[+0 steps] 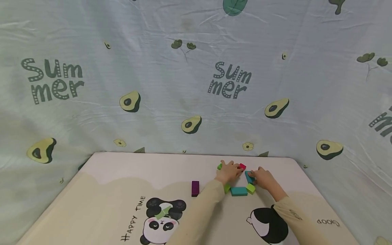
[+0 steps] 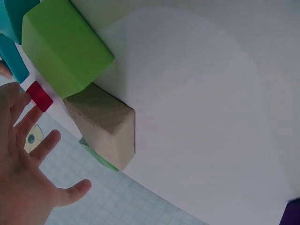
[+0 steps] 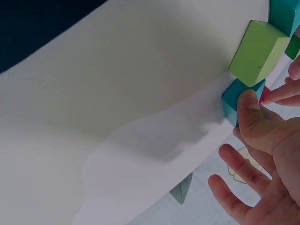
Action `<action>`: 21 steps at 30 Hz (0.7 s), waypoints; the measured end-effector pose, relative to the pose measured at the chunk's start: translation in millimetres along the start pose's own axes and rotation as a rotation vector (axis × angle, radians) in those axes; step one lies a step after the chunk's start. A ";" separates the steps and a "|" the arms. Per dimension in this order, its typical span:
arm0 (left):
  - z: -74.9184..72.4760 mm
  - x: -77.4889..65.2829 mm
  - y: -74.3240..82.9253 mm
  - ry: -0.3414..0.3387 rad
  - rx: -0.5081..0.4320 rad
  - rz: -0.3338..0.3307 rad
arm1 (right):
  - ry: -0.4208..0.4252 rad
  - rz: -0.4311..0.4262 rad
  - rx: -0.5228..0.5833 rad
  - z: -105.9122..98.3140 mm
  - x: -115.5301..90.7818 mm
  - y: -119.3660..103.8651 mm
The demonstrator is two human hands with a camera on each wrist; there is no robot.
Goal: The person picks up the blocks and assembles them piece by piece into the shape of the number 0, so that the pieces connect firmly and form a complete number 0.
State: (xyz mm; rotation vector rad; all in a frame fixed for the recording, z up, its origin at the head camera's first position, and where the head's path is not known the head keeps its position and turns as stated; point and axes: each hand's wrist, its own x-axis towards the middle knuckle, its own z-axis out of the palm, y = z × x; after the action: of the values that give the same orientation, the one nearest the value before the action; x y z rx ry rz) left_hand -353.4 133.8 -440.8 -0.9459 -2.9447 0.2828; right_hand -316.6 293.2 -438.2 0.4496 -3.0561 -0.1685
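Observation:
My left hand (image 1: 229, 172) reaches over the far side of a rough ring of blocks. Its fingertips touch a small red block (image 2: 40, 96), while the outer fingers spread loosely in the left wrist view. At the ring's right side, my right hand (image 1: 265, 179) pinches a teal block (image 3: 233, 99) between thumb and forefinger. That block meets a green block (image 3: 258, 52), beside which lies a second teal block (image 1: 239, 191). Another green block (image 2: 65, 47) adjoins a bare wooden block (image 2: 105, 126) in the left wrist view. My left thumb is hidden there.
A purple block (image 1: 195, 189) stands apart, left of the ring. Behind the table, whose cover bears a printed panda (image 1: 160, 229), hangs a pale curtain (image 1: 165, 85) with avocado prints. The table's far edge runs just beyond the red block.

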 end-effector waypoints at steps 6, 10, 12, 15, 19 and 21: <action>0.3 1.8 -1.8 0.001 -0.002 0.008 | 0.044 -0.001 -0.037 -0.3 1.7 -0.8; 0.3 2.8 -3.2 0.001 -0.011 0.010 | 0.035 0.002 -0.053 -2.6 3.7 -2.0; 0.9 3.4 -3.4 0.000 -0.018 0.011 | 0.027 0.005 -0.058 -2.9 4.3 -2.6; 1.6 4.0 -2.1 0.006 -0.032 0.021 | 0.020 0.016 -0.054 -3.3 2.9 -3.4; 1.3 3.3 0.8 0.011 -0.025 0.038 | 0.009 0.026 -0.051 -3.4 -0.1 -3.1; 1.2 2.8 1.1 0.016 -0.021 0.042 | 0.004 0.024 -0.059 -3.9 -0.5 -3.2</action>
State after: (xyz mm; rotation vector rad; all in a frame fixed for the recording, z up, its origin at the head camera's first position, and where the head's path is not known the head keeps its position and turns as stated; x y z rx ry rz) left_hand -355.1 136.1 -442.2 -1.0084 -2.9221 0.2454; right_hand -315.0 290.0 -434.7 0.4094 -3.0414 -0.2563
